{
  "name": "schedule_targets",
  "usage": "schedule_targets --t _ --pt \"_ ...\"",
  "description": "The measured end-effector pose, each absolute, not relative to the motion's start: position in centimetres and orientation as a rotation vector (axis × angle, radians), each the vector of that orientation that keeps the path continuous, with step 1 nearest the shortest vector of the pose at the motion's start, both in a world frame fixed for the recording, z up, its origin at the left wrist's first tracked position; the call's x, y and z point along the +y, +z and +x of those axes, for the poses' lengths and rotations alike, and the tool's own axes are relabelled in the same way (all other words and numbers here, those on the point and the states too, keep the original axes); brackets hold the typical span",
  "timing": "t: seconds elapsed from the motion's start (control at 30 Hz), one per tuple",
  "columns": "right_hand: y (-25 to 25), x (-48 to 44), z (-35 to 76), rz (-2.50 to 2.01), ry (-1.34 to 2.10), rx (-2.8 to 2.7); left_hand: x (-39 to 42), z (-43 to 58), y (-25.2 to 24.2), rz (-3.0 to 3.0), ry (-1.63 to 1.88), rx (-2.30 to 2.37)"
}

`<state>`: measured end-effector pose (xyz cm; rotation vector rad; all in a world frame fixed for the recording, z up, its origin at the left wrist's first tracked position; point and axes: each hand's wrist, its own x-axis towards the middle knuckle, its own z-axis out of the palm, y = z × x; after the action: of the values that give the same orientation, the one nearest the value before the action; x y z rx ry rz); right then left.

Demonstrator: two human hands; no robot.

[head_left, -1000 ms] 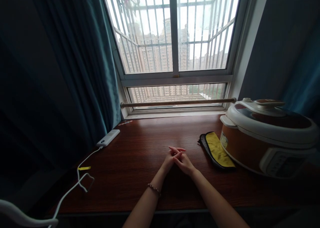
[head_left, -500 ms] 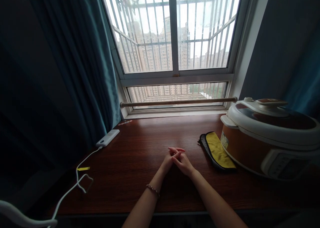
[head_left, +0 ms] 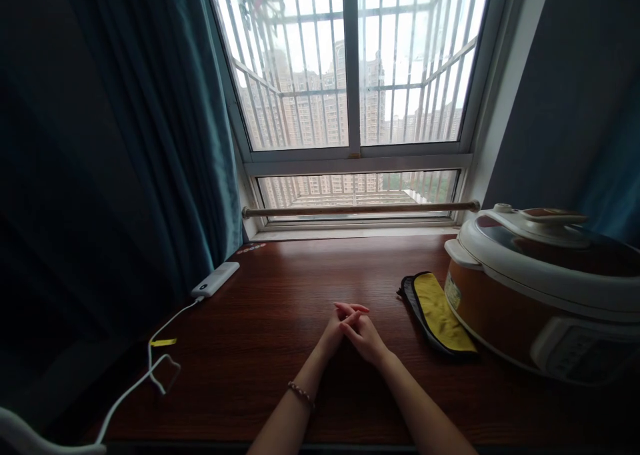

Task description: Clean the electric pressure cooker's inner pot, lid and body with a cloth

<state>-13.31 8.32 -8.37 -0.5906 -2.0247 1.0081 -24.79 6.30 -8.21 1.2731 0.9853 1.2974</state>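
My left hand [head_left: 334, 330] and my right hand [head_left: 364, 335] are clasped together above the middle of the dark red wooden table [head_left: 280, 282], fingers crossed over one another. No object shows between them. A beaded bracelet [head_left: 301, 393] circles my left wrist. To the right of my hands lies a black-edged pouch [head_left: 443, 314] with a yellow face. Beside it, at the far right, stands a large white and brown electric cooker [head_left: 515, 302] with its lid on.
At the left, a white power bank [head_left: 216, 279] has a white cable [head_left: 150, 368] plugged in, with a yellow tag [head_left: 164, 342] on the cable. Blue curtains [head_left: 165, 122] hang at the left. A barred window [head_left: 355, 108] with a horizontal rod [head_left: 360, 209] rises behind the table.
The camera view has shifted slightly, so the window, cooker and pouch appear a little lower. My hands stay clasped in nearly the same place.
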Motion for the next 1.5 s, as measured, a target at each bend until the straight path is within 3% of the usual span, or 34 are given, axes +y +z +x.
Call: schedule_targets --t 1.5 --pt "-8.6 8.4 -13.0 -0.522 1.062 -1.982 5.5 -23.9 -6.0 1.240 1.290 1.026"
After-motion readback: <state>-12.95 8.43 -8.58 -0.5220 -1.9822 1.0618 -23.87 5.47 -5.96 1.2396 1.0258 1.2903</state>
